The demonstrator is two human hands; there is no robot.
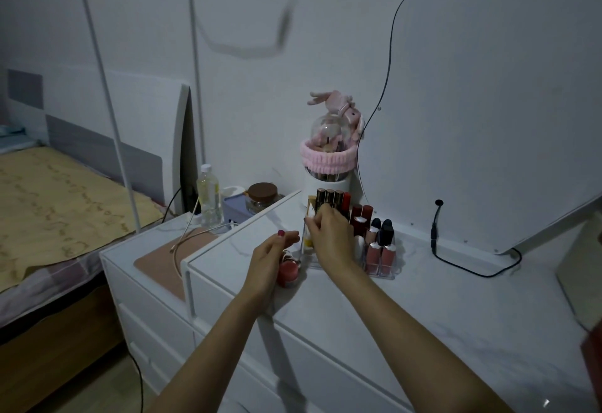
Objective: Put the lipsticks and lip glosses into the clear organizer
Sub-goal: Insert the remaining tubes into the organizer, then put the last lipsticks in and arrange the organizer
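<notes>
Mostly done: clear organizer (384, 274) at frame center nearly full w/ lipsticks (329, 198) & lip glosses (379, 258), right hand (330, 236) pinching small pale tube (309, 239) into left-side slot, left hand (272, 261) loosely curled beside red pot (288, 272), prob. last.

White dresser (423, 331) with clear organizer (384, 274) at its far middle, holding upright lipsticks (329, 199) in the far row, red tubes (361, 214) right of them, and pink glosses (379, 258) with black caps at the near right. Right hand (332, 236) over the organizer's left part, fingers curled, pinching a small pale item (311, 217); what it is cannot be told. Left hand (272, 259) just left of the organizer, fingers loosely curled over a small pink jar (288, 272) on the top. Black cable (469, 266) lies right. Nightstand (146, 266) left, bearing bottle (208, 196) and brown-lidded jar (262, 197).
</notes>
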